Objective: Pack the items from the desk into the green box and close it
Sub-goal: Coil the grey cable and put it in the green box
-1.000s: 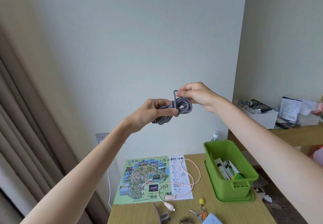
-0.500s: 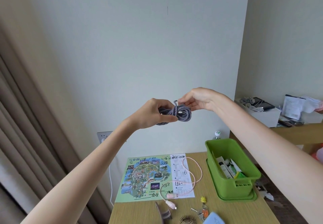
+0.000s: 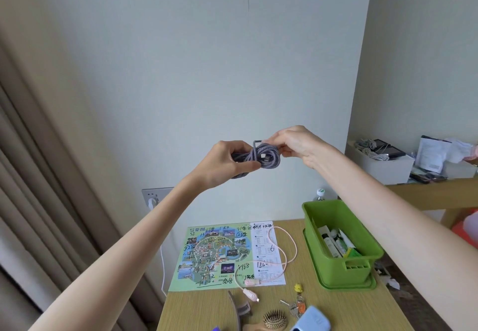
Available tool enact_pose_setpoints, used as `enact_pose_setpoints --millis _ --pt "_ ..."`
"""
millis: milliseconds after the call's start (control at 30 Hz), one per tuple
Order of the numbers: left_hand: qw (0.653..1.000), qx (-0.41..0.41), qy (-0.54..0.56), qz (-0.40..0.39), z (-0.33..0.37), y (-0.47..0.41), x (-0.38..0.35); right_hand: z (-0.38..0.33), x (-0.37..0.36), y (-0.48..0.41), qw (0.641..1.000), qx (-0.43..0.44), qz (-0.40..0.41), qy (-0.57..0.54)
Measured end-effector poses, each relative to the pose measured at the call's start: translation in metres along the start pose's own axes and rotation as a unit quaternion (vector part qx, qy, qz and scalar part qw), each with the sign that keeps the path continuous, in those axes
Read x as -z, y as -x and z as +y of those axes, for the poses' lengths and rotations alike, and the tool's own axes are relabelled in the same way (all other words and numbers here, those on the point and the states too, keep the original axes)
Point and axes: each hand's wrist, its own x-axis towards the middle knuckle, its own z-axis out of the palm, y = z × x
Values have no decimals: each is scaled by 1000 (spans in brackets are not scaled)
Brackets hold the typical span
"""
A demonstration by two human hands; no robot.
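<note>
**Cable (image 3: 261,156) coiled in both hands, high over the desk (image 3: 207,310)**

The left hand (image 3: 227,161) curls round one side of the grey coil. The right hand (image 3: 292,144) pinches the loose end at its top. The braided cord looks light, limp and springy, so it is best gripped across all loops. The box (image 3: 338,268) stands open at the right of the desk, partly filled. Left fingers hide part of the coil, and the brush (image 3: 275,320) is cut off at the frame's edge
</note>
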Motion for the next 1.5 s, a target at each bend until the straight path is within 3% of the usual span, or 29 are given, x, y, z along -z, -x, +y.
enact_pose_setpoints --millis 100,300,500,667,867,1167,1367,1500 --pt "1000 5 9 2 -3 1 -1 3 -3 1 999 46 20 16" --pt "1000 6 18 -3 -5 4 -7 7 2 1 993 -88 -84 14" --pt "999 -24 -31 -18 -11 3 -11 27 3 6 983 -88 -156 -51" --pt "999 31 -26 19 -25 2 -18 45 -1 13 998 55 -30 -16" --pt "990 127 39 46 -47 -1 -33 74 -11 29 990 137 -14 2" --pt "985 157 63 -46 -62 -10 -69 121 -12 26 938 266 170 147" --pt "983 118 32 -134 -73 -21 -100 148 14 25 928 212 252 175" --pt "988 43 5 -148 -87 -36 -130 166 39 18 951 138 252 114"
